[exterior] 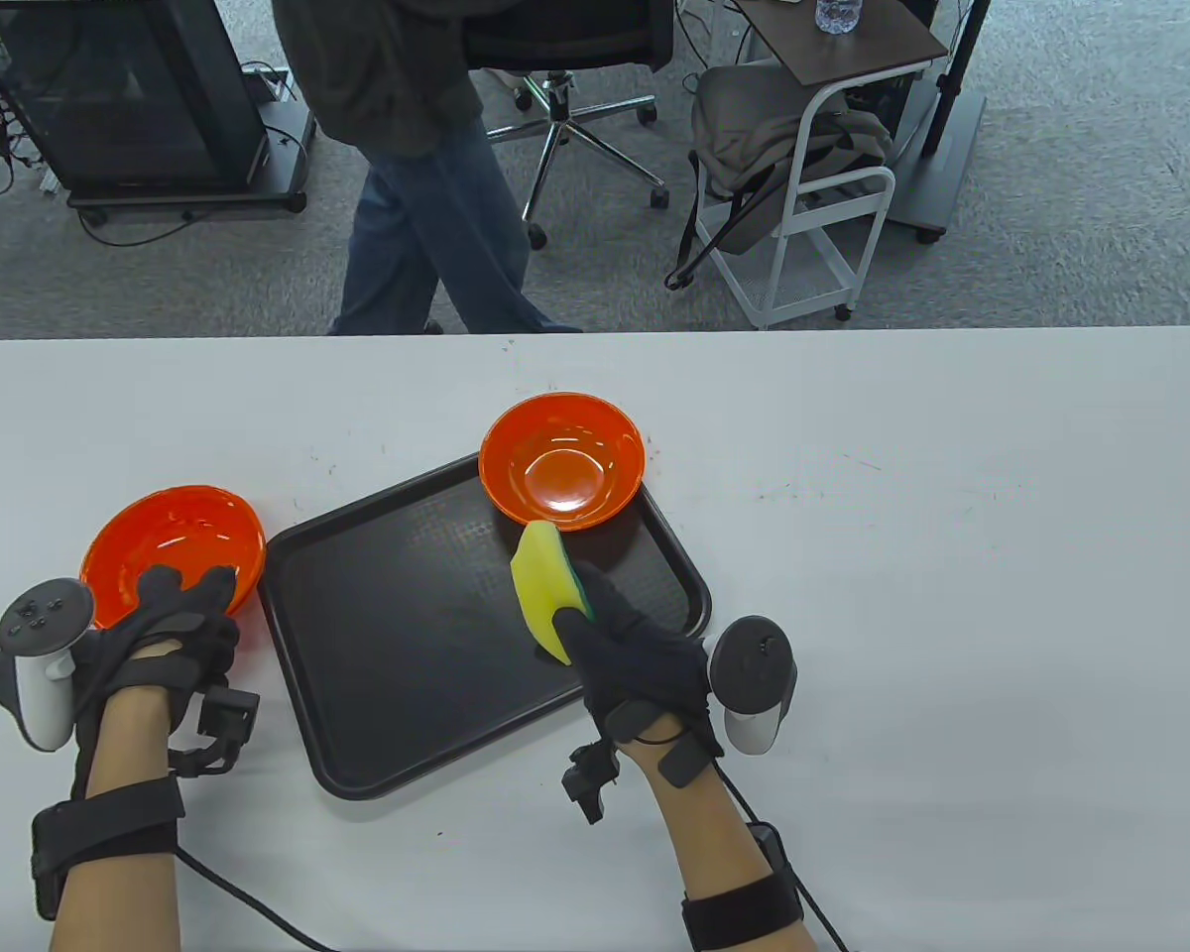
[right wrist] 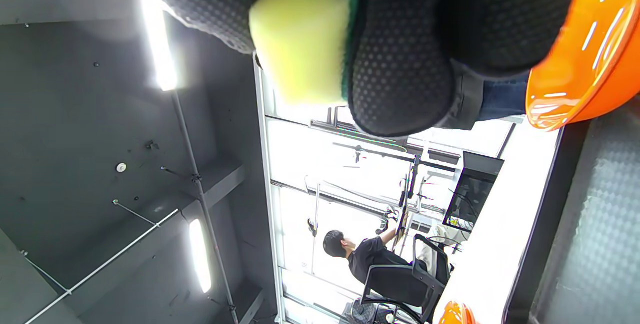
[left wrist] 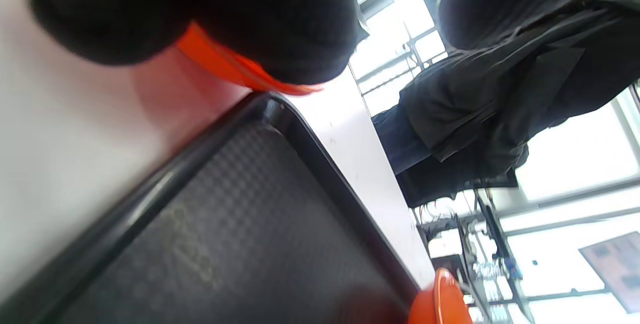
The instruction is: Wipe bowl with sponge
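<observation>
An orange bowl (exterior: 174, 555) stands on the white table left of the tray. My left hand (exterior: 174, 620) grips its near rim, which shows in the left wrist view (left wrist: 225, 67) between the gloved fingers (left wrist: 280, 19). A second orange bowl (exterior: 562, 461) sits on the far corner of the black tray (exterior: 407, 635); it also shows in the right wrist view (right wrist: 580, 49). My right hand (exterior: 625, 664) holds a yellow sponge (exterior: 542, 590) with a green scouring side, raised above the tray just short of that bowl. The sponge (right wrist: 300, 39) is pinched between the fingers (right wrist: 400, 64).
The white table (exterior: 952, 555) runs to a far edge. Beyond it a person in jeans (exterior: 436, 198) walks past, with an office chair (exterior: 565, 79) and a white cart (exterior: 813, 169) behind. The tray (left wrist: 225, 244) fills the left wrist view; the second bowl's rim (left wrist: 440, 299) shows at its bottom.
</observation>
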